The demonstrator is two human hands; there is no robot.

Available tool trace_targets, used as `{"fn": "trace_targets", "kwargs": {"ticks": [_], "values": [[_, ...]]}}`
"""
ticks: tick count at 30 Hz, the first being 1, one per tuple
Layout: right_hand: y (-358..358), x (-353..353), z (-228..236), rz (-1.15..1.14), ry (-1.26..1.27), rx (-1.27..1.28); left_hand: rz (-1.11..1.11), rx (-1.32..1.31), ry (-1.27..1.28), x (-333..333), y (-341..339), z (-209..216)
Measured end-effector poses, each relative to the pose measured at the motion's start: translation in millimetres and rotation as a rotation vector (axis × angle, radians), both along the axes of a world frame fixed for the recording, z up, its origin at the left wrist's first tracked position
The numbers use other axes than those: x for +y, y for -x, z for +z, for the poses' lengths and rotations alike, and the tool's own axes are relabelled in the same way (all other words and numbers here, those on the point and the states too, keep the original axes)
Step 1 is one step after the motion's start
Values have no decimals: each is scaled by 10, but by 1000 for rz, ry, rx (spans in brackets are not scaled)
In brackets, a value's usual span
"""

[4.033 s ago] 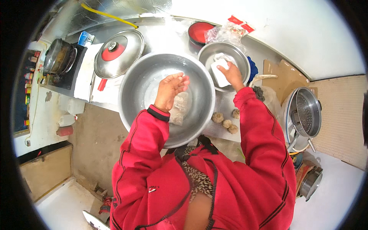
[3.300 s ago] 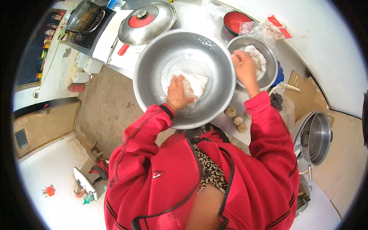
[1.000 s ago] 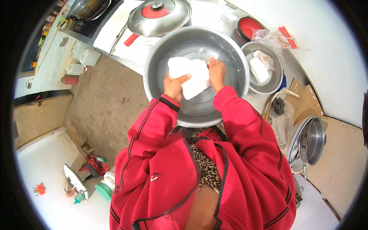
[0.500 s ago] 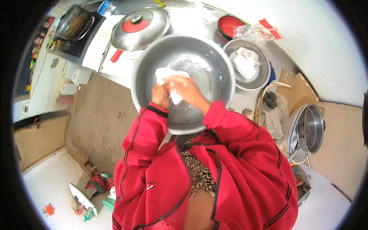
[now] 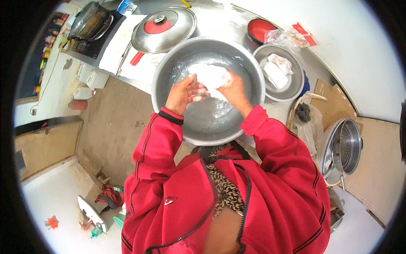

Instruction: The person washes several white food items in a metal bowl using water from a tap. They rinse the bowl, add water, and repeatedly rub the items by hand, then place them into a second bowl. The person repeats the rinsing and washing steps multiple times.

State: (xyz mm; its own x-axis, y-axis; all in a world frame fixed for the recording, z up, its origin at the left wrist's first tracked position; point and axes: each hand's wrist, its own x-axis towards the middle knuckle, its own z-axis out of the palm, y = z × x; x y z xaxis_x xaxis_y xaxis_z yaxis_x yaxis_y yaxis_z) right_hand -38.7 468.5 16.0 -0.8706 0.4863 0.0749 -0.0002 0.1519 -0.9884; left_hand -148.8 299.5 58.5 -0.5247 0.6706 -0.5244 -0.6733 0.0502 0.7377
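Two bare hands share one soft-looking white piece (image 5: 208, 74) within the rim of a large metal basin (image 5: 250, 84), where rippled water (image 5: 220, 111) catches the light. The right hand (image 5: 234, 91) has its grip closed about the right end of the white piece, thumb and fingers partly hidden by glare; the left hand (image 5: 184, 93) is wide, its fingers spread and curled just beside the left end, and whether they touch it I cannot tell. To handle it well, in my judgement, the right grip should be firm but not pinching, the left palm should serve as a support from beneath, and everything should stay low over the middle of the basin so drips fall inside. As for direction, the white piece seems longest from side to side, sloping slightly down toward the right hand, with its free end aimed left and a little away from the wearer; its blurred outline leaves the exact axis unsure. To the right, on the desk (image 5: 220, 23), a small metal bowl (image 5: 297, 84) holds a white block (image 5: 275, 76), its long axis running from far left to near right, beside a crumpled pinkish-white piece (image 5: 282, 63).
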Motion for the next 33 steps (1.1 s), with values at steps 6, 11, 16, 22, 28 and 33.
{"fn": "trace_targets", "kwargs": {"ticks": [6, 11, 16, 22, 28, 33], "values": [[-28, 80, 73, 22, 743, 28, 93, 246, -13, -30, -56, -466], [48, 50, 8, 87, 853, -65, 103, -86, -315, -24, -144, -538], [240, -139, -87, -153, -24, 10, 249, -5, -248, 91, -246, -403], [321, -179, 57, -14, -236, -120, 254, 145, -95, 76, -388, -268], [323, -244, 73, -24, 67, -109, 306, 111, -86, 15, -409, -302], [384, -263, -57, -168, -10, -188, 345, 122, -105, -6, -417, -365]]}}
